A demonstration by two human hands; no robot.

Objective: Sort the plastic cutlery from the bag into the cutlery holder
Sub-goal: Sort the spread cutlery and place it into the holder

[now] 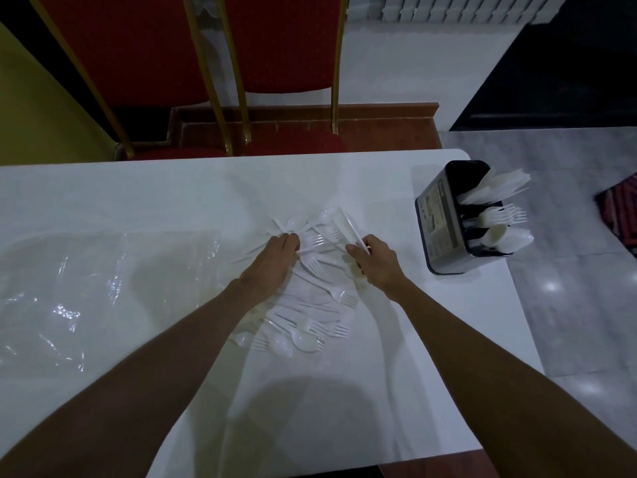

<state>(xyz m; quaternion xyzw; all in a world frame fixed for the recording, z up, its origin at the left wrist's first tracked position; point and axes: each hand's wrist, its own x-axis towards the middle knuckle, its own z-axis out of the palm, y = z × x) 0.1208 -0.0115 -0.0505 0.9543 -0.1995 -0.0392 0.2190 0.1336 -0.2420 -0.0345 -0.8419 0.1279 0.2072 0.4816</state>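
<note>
A loose pile of white plastic cutlery [310, 305], forks, spoons and knives, lies in the middle of the white table [172, 194]. My left hand [272, 260] reaches into the pile's far part and pinches a fork [312, 243] by its handle. My right hand [375, 260] grips a bunch of white knives [348, 225] that point up and away from me. The black cutlery holder [444, 229] stands at the table's right edge with knives, forks and spoons in separate compartments. The clear plastic bag [86, 288] lies flat at the left.
Two red chairs with gold frames [241, 74] stand behind the table's far edge. The table's right edge runs just past the holder, with grey marble floor [568, 305] beyond. A patterned rug corner [620, 208] shows at far right.
</note>
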